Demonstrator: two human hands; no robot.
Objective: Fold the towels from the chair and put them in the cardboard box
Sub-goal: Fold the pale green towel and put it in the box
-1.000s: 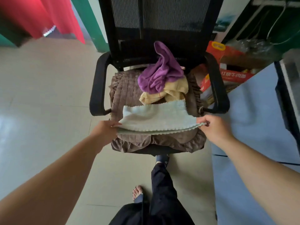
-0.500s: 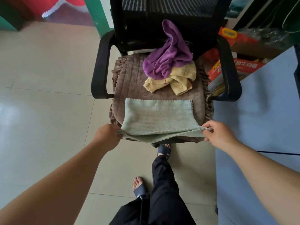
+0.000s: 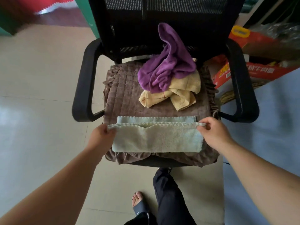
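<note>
A pale green towel [image 3: 155, 138] lies across the front of the brown seat cushion [image 3: 123, 95] of a black mesh office chair [image 3: 84, 82]. My left hand [image 3: 101, 135] pinches the towel's left corner and my right hand [image 3: 214, 132] pinches its right corner. The held edge is folded back over the towel, short of its far edge. A crumpled purple towel [image 3: 168, 62] lies on a crumpled yellow towel [image 3: 177, 95] at the back right of the seat. A red printed cardboard box [image 3: 263, 72] stands to the right, behind the chair's arm.
A blue-grey surface [image 3: 267, 127] runs along the right side next to the chair. Beige tiled floor [image 3: 40, 111] spreads to the left. My leg in dark trousers [image 3: 170, 200] and a sandalled foot [image 3: 139, 203] stand just before the seat. Red cloth [image 3: 53, 2] hangs at the top left.
Both hands have carried the towel's near edge up and away over the towel, folding it to a narrower strip. The view has moved closer to the chair.
</note>
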